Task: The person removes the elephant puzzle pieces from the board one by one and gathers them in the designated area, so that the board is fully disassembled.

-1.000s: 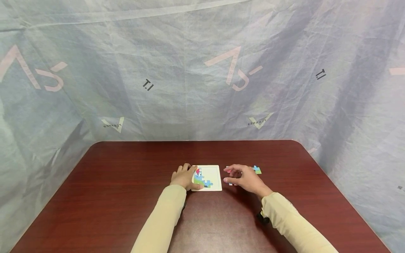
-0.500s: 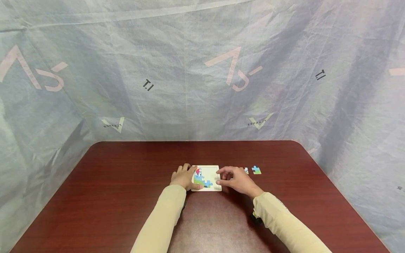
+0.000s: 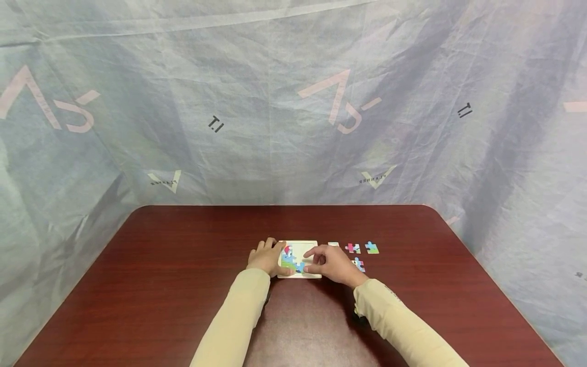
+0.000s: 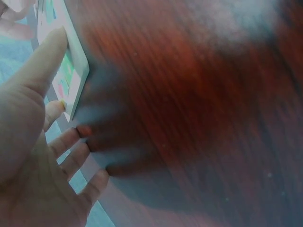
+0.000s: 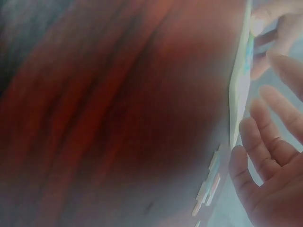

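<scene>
A white puzzle tray (image 3: 298,276) lies on the table with a partly assembled cartoon picture, blue, green and red, along its left and lower part. My left hand (image 3: 264,258) rests at the tray's left side. Its thumb (image 4: 54,42) lies over the picture, the index fingertip touches a corner, and the other fingers spread onto the table. My right hand (image 3: 334,265) is over the tray's right part, thumb and index finger apart, with the thumb tip right at the lower puzzle piece (image 3: 300,266). Between those fingers no loose piece shows; the right wrist view shows them loosely bent.
Several loose jigsaw pieces lie right of the tray: a blue-green piece (image 3: 372,248), a red-white piece (image 3: 352,248), a blue piece (image 3: 359,264) and one partly behind my right hand. The dark red table (image 3: 183,285) meets a grey cloth backdrop (image 3: 266,153).
My right hand has moved left from over the loose pieces onto the tray's right part, uncovering pieces behind it. The left hand and the tray have stayed put.
</scene>
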`<action>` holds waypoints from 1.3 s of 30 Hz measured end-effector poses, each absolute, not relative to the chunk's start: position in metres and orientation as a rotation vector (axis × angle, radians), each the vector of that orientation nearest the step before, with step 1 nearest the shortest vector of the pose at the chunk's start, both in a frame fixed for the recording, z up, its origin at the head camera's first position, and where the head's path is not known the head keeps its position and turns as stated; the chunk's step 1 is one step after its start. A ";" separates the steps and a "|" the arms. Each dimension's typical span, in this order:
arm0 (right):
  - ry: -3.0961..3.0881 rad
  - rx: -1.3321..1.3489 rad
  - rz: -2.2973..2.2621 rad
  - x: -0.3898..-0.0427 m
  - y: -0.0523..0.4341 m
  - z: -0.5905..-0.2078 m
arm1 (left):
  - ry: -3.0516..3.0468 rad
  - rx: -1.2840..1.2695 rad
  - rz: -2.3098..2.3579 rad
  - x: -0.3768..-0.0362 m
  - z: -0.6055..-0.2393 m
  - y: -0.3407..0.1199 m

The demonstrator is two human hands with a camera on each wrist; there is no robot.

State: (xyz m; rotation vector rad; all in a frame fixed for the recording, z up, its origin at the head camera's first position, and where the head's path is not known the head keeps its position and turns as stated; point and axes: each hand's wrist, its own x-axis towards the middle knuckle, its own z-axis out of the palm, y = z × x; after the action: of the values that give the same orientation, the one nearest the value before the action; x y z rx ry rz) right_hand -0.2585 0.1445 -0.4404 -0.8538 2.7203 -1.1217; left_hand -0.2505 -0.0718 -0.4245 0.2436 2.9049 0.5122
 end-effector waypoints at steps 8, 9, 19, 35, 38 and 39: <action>2.813 -0.854 -0.939 -0.259 0.136 -0.446 | 2.893 0.253 0.517 -0.252 -0.424 -0.073; 2.828 -0.843 -0.920 -0.259 0.135 -0.446 | 2.888 0.253 0.514 -0.252 -0.423 -0.074; 2.900 -0.764 -0.819 -0.257 0.127 -0.443 | 2.855 0.303 0.529 -0.254 -0.417 -0.080; 2.901 -0.755 -0.828 -0.255 0.129 -0.442 | 2.855 0.365 0.592 -0.259 -0.424 -0.088; 2.922 -0.752 -0.838 -0.255 0.129 -0.441 | 2.869 0.368 0.563 -0.259 -0.423 -0.086; 2.925 -0.745 -0.840 -0.255 0.128 -0.440 | 2.871 0.369 0.552 -0.259 -0.424 -0.086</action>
State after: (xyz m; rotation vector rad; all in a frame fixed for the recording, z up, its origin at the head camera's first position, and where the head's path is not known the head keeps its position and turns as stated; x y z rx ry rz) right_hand -0.2548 0.1283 -0.4404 -0.7452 2.9250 -0.8401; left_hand -0.2586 -0.0858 -0.4235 0.3687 2.8715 0.5524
